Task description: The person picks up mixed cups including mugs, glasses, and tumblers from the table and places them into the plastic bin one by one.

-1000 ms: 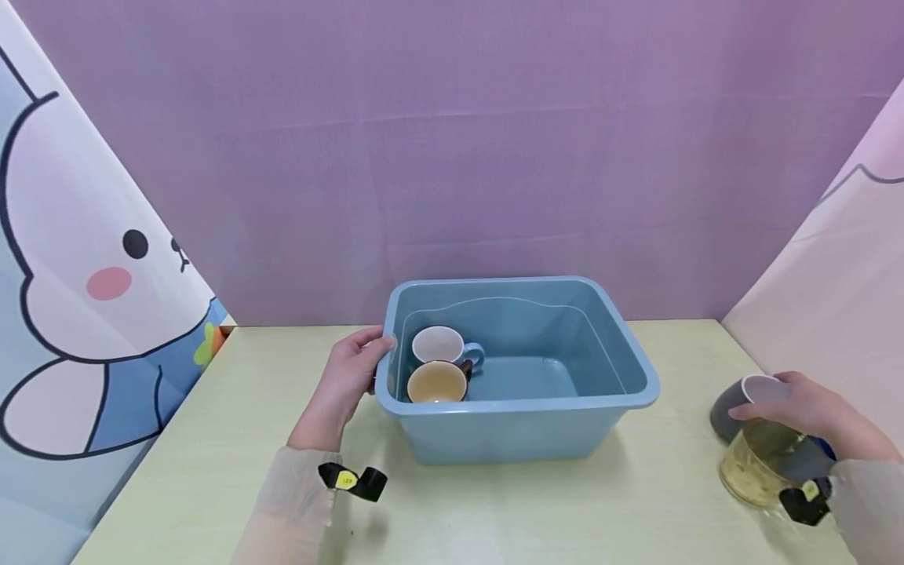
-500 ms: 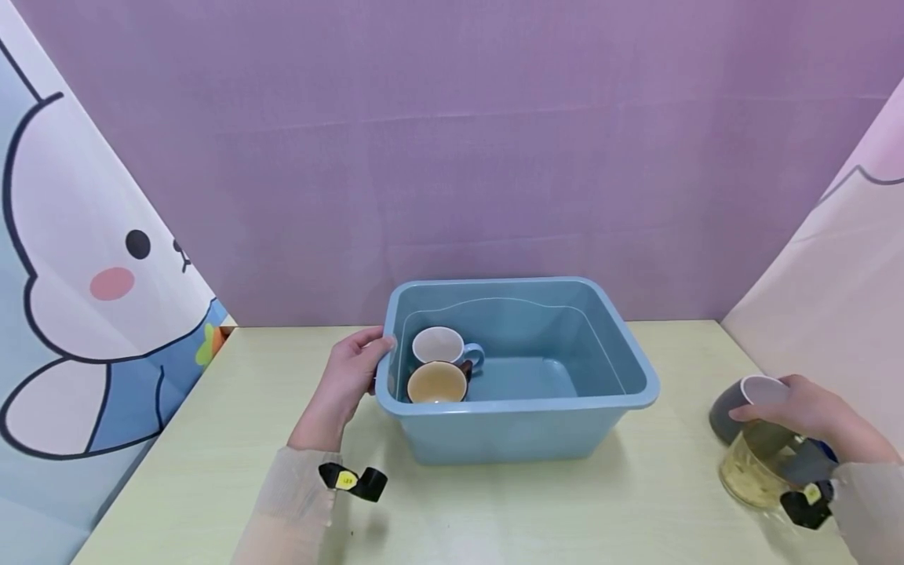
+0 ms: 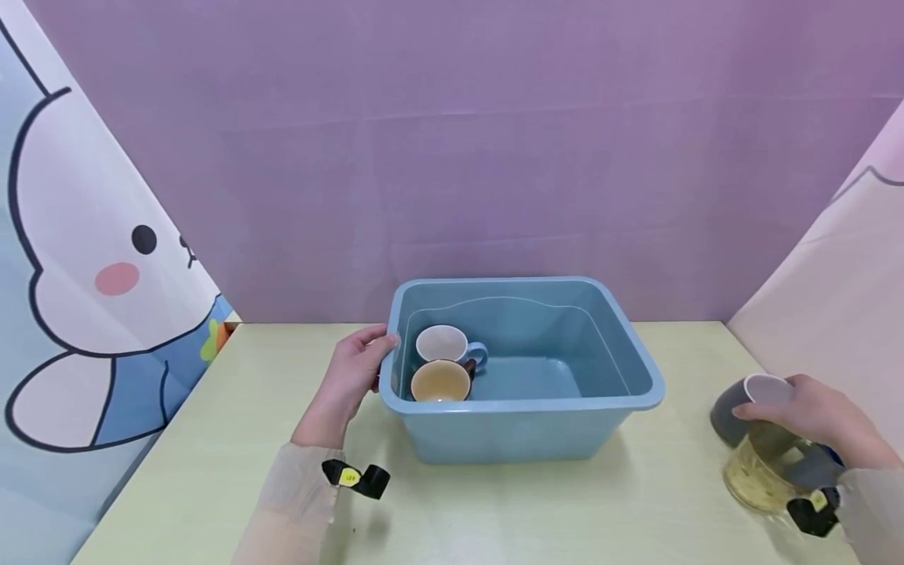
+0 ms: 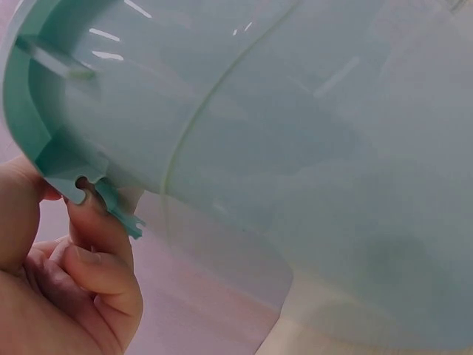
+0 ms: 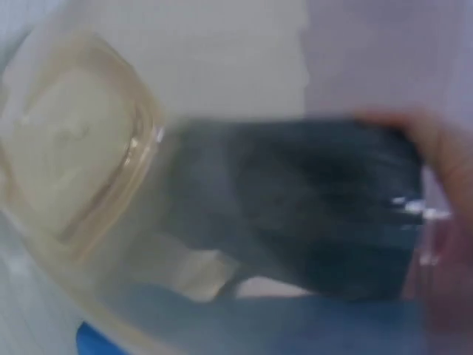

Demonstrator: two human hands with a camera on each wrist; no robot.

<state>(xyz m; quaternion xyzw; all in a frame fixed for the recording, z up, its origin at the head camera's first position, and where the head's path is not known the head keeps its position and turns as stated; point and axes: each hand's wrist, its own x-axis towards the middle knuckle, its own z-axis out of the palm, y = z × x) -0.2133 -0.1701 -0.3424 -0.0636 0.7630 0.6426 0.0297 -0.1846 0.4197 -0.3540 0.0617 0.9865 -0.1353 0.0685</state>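
Observation:
My left hand (image 3: 353,365) grips the left rim of a light blue plastic basin (image 3: 523,406); in the left wrist view its fingers curl under the basin's edge (image 4: 44,148). Inside the basin, at its left end, stand a light blue mug (image 3: 442,343) with a white inside and a cream-lined mug (image 3: 441,382) with a dark handle. Far to the right, my right hand (image 3: 826,412) holds a tilted dark grey mug (image 3: 727,416) at its pale rim, thumb on the near side. The right wrist view shows this grey mug (image 5: 318,207) blurred, through clear amber glass.
An amber glass cup (image 3: 752,479) stands just in front of the grey mug, under the right wrist. Something dark blue (image 3: 832,453) shows partly behind that wrist. The pale wooden table (image 3: 515,510) meets a purple cloth wall (image 3: 494,157) behind the basin.
Both hands keep their holds on the basin rim and the grey mug. Only the head view has shifted slightly.

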